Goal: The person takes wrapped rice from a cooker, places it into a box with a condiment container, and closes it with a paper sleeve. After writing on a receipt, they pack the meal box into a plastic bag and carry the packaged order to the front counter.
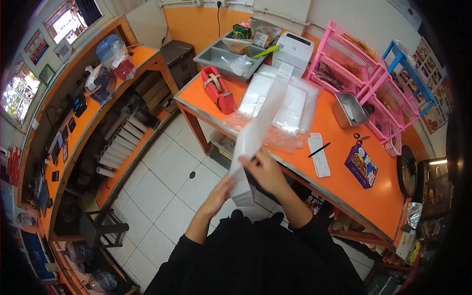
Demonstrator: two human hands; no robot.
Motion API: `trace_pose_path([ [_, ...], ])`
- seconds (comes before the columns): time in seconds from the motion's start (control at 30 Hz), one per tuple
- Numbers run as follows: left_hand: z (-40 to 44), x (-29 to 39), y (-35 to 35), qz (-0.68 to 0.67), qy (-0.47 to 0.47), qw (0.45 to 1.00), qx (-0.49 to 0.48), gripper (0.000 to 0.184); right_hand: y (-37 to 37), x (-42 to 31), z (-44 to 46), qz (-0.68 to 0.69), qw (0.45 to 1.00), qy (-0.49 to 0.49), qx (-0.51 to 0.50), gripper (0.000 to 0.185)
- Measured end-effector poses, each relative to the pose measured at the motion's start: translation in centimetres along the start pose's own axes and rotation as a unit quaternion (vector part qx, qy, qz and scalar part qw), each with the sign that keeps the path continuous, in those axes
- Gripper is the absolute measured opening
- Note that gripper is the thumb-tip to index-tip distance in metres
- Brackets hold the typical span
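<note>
A long white paper strip (pixel 255 130) runs from the white label printer (pixel 293 50) down past the orange table's edge, its lower end hanging over the floor. My left hand (pixel 217 195) grips the strip's left edge low down. On the other side, my right hand (pixel 265 172) has its fingers closed on the strip a little higher. Behind the strip, stacks of clear plastic bags (pixel 290 103) lie on the table (pixel 305 162). A red tape dispenser (pixel 218 91) stands left of the bags.
Grey tray (pixel 231 59) at the back; pink rack (pixel 344 64) and metal container (pixel 350 109) at the right. A receipt (pixel 319 156) with a pen, scissors (pixel 361 137) and a blue box (pixel 361 166) lie on the table. Black stool (pixel 103 228) at lower left.
</note>
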State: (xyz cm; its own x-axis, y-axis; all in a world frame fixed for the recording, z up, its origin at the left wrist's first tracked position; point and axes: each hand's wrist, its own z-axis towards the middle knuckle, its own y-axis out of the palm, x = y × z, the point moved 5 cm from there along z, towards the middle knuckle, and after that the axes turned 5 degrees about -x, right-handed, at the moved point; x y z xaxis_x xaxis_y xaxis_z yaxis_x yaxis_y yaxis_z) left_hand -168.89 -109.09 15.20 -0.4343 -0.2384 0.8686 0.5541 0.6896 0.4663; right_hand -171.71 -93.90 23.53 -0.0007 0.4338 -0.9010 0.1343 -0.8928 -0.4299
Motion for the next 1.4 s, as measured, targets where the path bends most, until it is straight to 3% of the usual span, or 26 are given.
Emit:
trace_pose_path([
  [0.07, 0.1, -0.1, 1.8, 0.147, 0.040, 0.988, -0.002, 0.070, 1.4, -0.6, -2.2, 0.033, 0.997, -0.063, 0.002, 0.044],
  [0.1, 0.2, -0.6, 3.1, 0.215, 0.061, 0.974, -0.036, 0.090, 2.1, 0.0, -2.7, 0.025, 0.995, -0.086, 0.039, 0.041],
  [0.2, -0.6, 2.3, 4.7, 0.276, 0.174, 0.945, -0.021, 0.103, 1.2, 1.8, -3.5, 0.285, 0.953, 0.085, -0.058, 0.038],
  [0.23, -0.3, 2.3, 3.9, 0.209, 0.180, 0.961, -0.012, 0.102, 0.6, 0.7, -3.7, 0.415, 0.906, 0.035, -0.076, 0.044],
  [0.33, 0.1, 3.2, 4.1, 0.212, 0.126, 0.966, -0.081, 0.088, -1.8, -2.2, -4.7, 0.537, 0.834, 0.030, -0.120, 0.053],
  [0.37, -0.2, 3.7, 4.7, 0.195, 0.133, 0.970, -0.060, 0.059, -2.3, -2.0, -4.4, 0.572, 0.807, 0.042, -0.139, 0.048],
  [0.47, -0.5, 3.3, 5.1, 0.155, 0.017, 0.982, -0.104, 0.038, -6.0, -1.1, -3.6, 0.519, 0.847, 0.034, -0.111, 0.046],
  [0.5, -0.8, 3.9, 5.8, 0.159, 0.048, 0.981, -0.105, 0.029, -7.5, -1.6, -3.5, 0.485, 0.873, 0.009, -0.050, 0.048],
  [0.6, -1.5, 2.1, 5.9, 0.131, -0.043, 0.981, -0.135, 0.032, -10.3, 0.0, -2.0, 0.515, 0.855, 0.023, -0.065, 0.049],
  [0.73, -2.2, 2.6, 7.2, 0.123, -0.019, 0.985, -0.120, 0.028, -10.6, -0.3, -1.6, 0.553, 0.832, -0.003, -0.042, 0.055],
  [0.83, -2.1, 2.6, 6.9, 0.092, -0.022, 0.992, -0.078, 0.030, -8.0, 0.6, -2.5, 0.561, 0.826, 0.033, 0.042, 0.057],
  [0.93, -2.0, 2.9, 6.2, 0.106, -0.011, 0.993, -0.050, 0.033, -5.0, 2.2, -5.1, 0.446, 0.888, 0.105, -0.040, 0.049],
  [1.03, -2.0, 3.0, 6.0, 0.071, 0.021, 0.996, -0.044, 0.035, -3.7, 1.1, -7.5, 0.314, 0.945, 0.068, -0.062, 0.047],
  [1.17, -1.9, 3.2, 6.6, 0.049, 0.017, 0.999, -0.010, 0.038, -3.5, 1.3, -10.3, 0.336, 0.940, 0.036, 0.049, 0.057],
  [1.27, -1.4, 3.4, 7.4, -0.002, 0.011, 1.000, 0.008, 0.041, -4.1, -0.6, -11.9, 0.260, 0.961, 0.012, 0.089, 0.064],
  [1.37, -0.2, 4.1, 7.7, -0.037, 0.041, 0.998, 0.032, 0.040, -2.5, 0.8, -12.7, 0.289, 0.956, -0.003, 0.060, 0.056],
  [1.4, 0.6, 4.7, 7.4, -0.040, 0.058, 0.997, 0.041, 0.038, -1.4, 1.9, -12.8, 0.279, 0.960, 0.023, 0.006, 0.051],
])
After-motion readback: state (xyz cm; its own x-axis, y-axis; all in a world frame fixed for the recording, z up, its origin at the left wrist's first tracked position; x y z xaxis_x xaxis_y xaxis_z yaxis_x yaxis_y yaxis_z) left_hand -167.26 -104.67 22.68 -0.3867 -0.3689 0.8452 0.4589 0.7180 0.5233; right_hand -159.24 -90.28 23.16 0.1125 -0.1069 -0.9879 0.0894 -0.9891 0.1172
